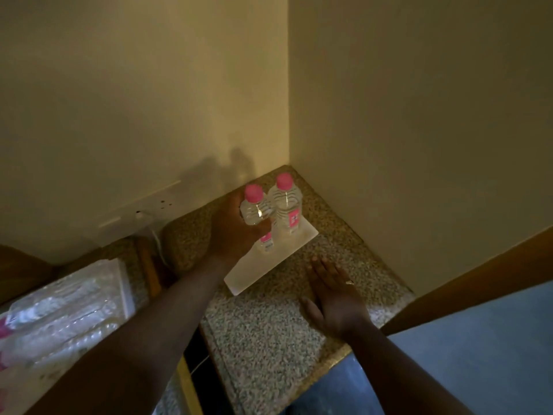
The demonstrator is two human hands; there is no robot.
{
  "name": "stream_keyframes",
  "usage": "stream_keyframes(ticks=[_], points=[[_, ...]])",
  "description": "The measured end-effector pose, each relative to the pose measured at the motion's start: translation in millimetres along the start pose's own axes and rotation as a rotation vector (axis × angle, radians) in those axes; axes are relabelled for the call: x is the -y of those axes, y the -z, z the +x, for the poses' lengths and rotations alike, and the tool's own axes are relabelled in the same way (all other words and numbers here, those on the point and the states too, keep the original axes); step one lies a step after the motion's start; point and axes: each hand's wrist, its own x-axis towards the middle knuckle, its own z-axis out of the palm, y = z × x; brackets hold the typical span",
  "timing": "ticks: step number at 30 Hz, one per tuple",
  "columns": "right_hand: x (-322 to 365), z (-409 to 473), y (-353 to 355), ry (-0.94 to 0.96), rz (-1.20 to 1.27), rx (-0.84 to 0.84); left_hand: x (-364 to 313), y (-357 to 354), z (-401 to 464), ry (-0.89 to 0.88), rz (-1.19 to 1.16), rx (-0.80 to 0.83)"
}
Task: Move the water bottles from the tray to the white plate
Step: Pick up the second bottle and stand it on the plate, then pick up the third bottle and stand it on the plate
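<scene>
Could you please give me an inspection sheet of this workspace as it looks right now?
Surface: speckled stone counter in a wall corner, dimly lit.
Job's things: white plate, rectangular, on the counter; one pink-capped bottle stands upright on its far end; a second bottle is held beside it, and whether it rests on the plate cannot be told. Tray at left holds more bottles lying down.
Clutter: nothing seen.
Hands: left hand has its fingers around the second bottle; right hand is open, flat, over the counter, holding nothing, with a ring.
Cables: white cable runs down from a wall socket.
Surroundings: cream walls, wooden edge at right.
</scene>
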Motion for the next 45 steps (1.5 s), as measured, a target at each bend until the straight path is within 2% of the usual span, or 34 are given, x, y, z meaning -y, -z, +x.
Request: stream_keyframes(ticks=[7,12,16,20,27,34,41,45], points=[[0,0,-1,-0.001,0.004,-0.008,2,-5,1,0.009,-0.027,0.009],[1,-1,1,-0.001,0.000,-0.017,2,-3,-4,0.025,0.006,0.098],[4,-2,3,-0.006,-0.027,-0.001,15,12,-17,0.144,0.061,0.193],[18,-4,4,0.020,-0.034,0.014,41,48,-54,0.200,0.261,0.173],[74,-10,-5,0.111,-0.009,0.069,85,154,-156,0.019,0.579,0.058],[146,-16,-24,0.215,0.048,0.079,125,231,-234,0.062,0.724,0.063],[187,-18,-38,0.262,0.041,-0.016,138,274,-238,0.272,0.948,0.174],[195,-23,-38,0.266,0.019,-0.025,149,283,-230,0.495,0.806,0.217]])
